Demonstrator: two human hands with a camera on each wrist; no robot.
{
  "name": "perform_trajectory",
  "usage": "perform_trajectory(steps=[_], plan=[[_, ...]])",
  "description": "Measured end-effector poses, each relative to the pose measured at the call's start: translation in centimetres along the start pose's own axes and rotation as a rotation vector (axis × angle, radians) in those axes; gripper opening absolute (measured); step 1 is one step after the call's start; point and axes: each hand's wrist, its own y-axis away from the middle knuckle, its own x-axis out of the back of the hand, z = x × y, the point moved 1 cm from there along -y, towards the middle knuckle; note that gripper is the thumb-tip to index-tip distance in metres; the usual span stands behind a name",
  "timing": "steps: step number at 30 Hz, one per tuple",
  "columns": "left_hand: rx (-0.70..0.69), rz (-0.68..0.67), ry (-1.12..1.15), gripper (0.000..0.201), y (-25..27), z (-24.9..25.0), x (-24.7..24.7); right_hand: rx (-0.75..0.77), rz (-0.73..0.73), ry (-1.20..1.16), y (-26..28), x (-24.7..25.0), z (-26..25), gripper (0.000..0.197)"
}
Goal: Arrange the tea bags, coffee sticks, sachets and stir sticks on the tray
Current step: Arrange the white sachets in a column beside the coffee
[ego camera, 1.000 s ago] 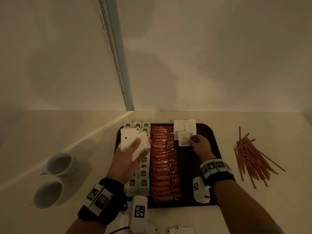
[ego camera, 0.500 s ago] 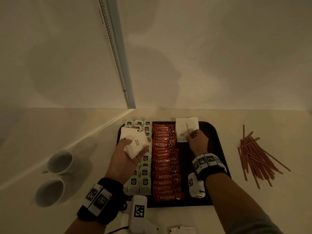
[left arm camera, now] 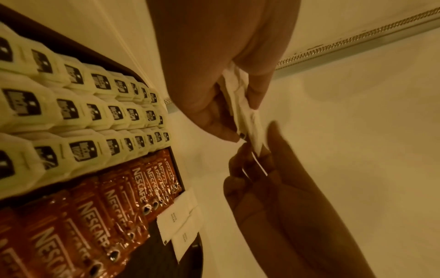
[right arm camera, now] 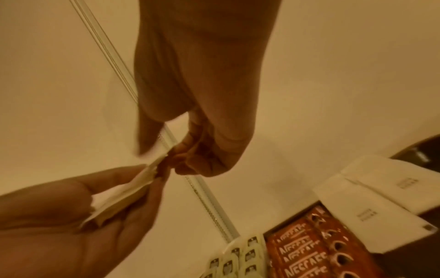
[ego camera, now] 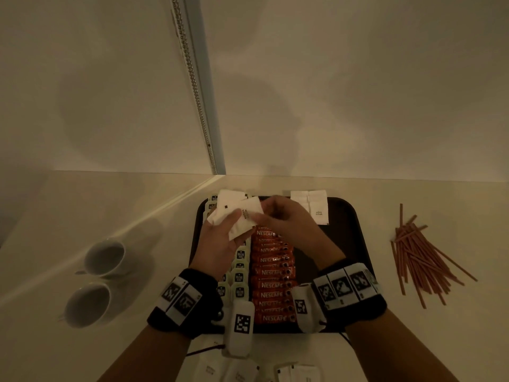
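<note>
The right hand (ego camera: 286, 219) pinches the near edge of one sachet at the top of the stack (ego camera: 237, 213) that the left hand (ego camera: 220, 244) clamps, just to its left, above the tray's (ego camera: 355, 235) far-left part. Two sachets (ego camera: 309, 205) already lie at the far edge, right of the coffee sticks (ego camera: 272, 274). The next slot, I judge, lies rightward and slightly nearer, on the right hand's side.

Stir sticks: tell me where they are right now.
In the head view the stir sticks lie in a loose pile on the counter, right of the tray, not yet on it.
</note>
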Motion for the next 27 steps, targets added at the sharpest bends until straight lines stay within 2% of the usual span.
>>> perform_trajectory(steps=[5,9,13,17,19,21,24,27], plan=[[0.014,-0.044,-0.02,0.027,0.2,0.1,-0.7,0.055,0.137,-0.034,0.6,0.5,-0.7,0.003],[0.099,-0.074,-0.082,0.03,0.4,0.0,-0.6,0.123,0.205,0.015,0.4,1.7,-1.6,0.02],[0.103,-0.131,-0.154,0.026,0.4,-0.2,-1.0,0.255,0.257,0.088,0.5,2.1,-2.8,0.02],[0.045,-0.148,-0.086,0.031,0.5,-0.2,-1.2,0.197,0.22,0.017,1.1,1.9,-2.5,0.02],[0.058,-0.143,-0.048,0.036,0.5,-0.2,-1.3,0.166,0.227,0.0,1.4,1.7,-1.9,0.01],[0.09,-0.156,-0.003,0.031,0.5,-0.2,-1.3,0.142,0.277,-0.043,1.5,1.6,-1.5,0.006],[0.111,-0.139,0.024,0.027,0.3,-0.4,-1.2,0.103,0.286,-0.18,1.6,2.2,-1.3,0.007],[0.143,-0.099,0.035,0.034,0.0,-0.4,-0.7,0.058,0.326,-0.286,1.7,4.1,-0.4,0.008]])
